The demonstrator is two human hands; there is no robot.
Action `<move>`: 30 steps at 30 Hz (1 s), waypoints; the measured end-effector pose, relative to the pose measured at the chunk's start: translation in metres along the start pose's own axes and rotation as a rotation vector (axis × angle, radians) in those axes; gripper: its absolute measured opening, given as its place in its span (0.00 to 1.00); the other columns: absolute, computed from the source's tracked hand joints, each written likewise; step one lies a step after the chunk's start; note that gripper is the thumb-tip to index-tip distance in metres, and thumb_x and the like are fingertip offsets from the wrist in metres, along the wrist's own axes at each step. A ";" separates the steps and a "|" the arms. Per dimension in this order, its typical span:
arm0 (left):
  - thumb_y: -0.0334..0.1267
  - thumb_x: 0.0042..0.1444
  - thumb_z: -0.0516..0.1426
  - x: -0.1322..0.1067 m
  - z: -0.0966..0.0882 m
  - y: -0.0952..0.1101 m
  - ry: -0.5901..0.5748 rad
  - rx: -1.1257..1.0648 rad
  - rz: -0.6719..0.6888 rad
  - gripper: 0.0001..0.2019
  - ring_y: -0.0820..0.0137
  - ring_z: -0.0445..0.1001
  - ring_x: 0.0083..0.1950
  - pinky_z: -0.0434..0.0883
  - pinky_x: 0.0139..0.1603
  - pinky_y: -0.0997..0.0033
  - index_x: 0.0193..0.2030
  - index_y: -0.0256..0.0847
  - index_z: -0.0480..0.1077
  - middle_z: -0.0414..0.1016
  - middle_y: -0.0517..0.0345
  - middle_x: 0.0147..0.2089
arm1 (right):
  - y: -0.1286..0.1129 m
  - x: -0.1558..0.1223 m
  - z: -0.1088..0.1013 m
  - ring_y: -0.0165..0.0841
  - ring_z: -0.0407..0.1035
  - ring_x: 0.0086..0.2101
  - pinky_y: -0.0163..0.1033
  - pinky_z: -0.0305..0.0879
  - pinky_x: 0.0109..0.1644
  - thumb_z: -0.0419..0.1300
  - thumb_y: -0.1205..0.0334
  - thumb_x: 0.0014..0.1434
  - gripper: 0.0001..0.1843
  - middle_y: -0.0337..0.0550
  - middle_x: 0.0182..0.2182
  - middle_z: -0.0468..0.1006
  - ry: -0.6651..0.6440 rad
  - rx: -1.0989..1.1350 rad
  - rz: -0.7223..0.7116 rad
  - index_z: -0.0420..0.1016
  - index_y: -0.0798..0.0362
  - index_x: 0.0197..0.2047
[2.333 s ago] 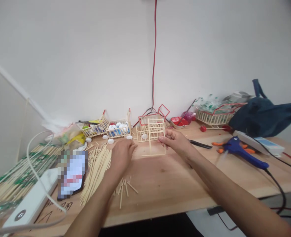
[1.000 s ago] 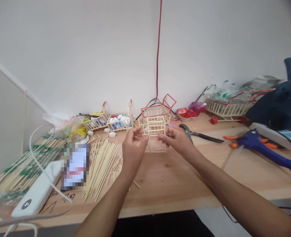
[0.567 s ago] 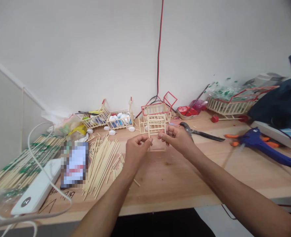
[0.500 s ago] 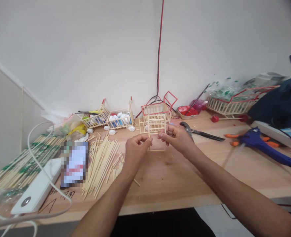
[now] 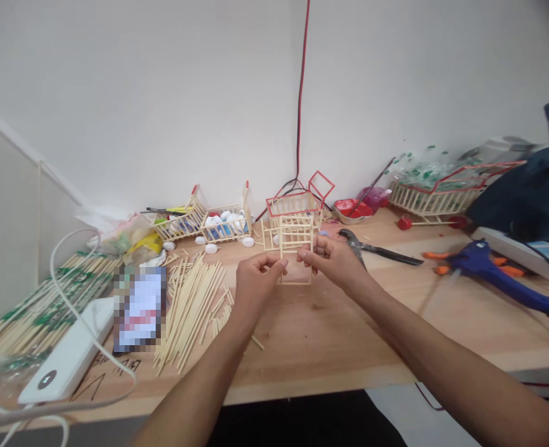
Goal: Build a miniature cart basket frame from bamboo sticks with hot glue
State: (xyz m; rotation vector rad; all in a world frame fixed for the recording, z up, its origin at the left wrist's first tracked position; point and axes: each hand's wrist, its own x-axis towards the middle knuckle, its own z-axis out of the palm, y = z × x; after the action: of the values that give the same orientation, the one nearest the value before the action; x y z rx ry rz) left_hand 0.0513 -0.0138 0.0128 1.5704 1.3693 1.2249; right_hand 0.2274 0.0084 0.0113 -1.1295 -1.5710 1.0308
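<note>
A small frame of glued wooden sticks [image 5: 296, 284] stands upright in front of me, with crossbars in its upper part. My left hand [image 5: 259, 277] pinches its left upright between thumb and fingers. On the opposite side, my right hand [image 5: 326, 256] grips the right upright, thumb toward me. Just behind the frame is a miniature stick cart with a red rim [image 5: 289, 203], partly covered by it. To the left of my left hand lies a loose pile of thin wooden sticks [image 5: 191, 310].
Two small stick carts [image 5: 228, 228] holding bottle caps stand at the back left. A blue hot glue gun [image 5: 502, 273], black-handled pliers [image 5: 390, 253] and a red paint dish [image 5: 353, 211] are to the right. A white power strip [image 5: 64, 357] and its cable occupy the left.
Both hands keep hold of the stick frame in nearly the same place. Only a very slight shift of the whole view shows.
</note>
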 end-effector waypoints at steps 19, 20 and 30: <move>0.43 0.50 0.60 0.001 -0.001 0.002 0.027 0.008 -0.029 0.11 0.72 0.68 0.27 0.62 0.30 0.73 0.24 0.38 0.75 0.76 0.59 0.25 | -0.003 -0.002 0.002 0.27 0.65 0.22 0.33 0.62 0.25 0.63 0.52 0.51 0.13 0.41 0.24 0.75 0.014 -0.008 -0.004 0.69 0.54 0.28; 0.43 0.50 0.60 0.001 -0.001 0.002 0.027 0.008 -0.031 0.11 0.72 0.68 0.27 0.62 0.30 0.73 0.24 0.38 0.75 0.76 0.59 0.25 | -0.003 -0.002 0.002 0.27 0.65 0.22 0.33 0.62 0.25 0.63 0.52 0.51 0.13 0.41 0.24 0.75 0.015 -0.007 -0.003 0.70 0.54 0.28; 0.43 0.50 0.60 0.001 -0.001 0.001 0.025 0.011 -0.005 0.11 0.73 0.67 0.27 0.62 0.31 0.74 0.23 0.38 0.75 0.75 0.59 0.24 | 0.000 -0.002 0.004 0.26 0.65 0.22 0.33 0.62 0.25 0.62 0.49 0.52 0.16 0.41 0.24 0.76 0.023 -0.005 -0.012 0.69 0.54 0.29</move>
State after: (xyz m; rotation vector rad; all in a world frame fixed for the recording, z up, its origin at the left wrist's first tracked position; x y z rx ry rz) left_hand 0.0504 -0.0132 0.0139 1.5637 1.3969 1.2397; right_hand 0.2242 0.0061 0.0103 -1.1300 -1.5611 1.0033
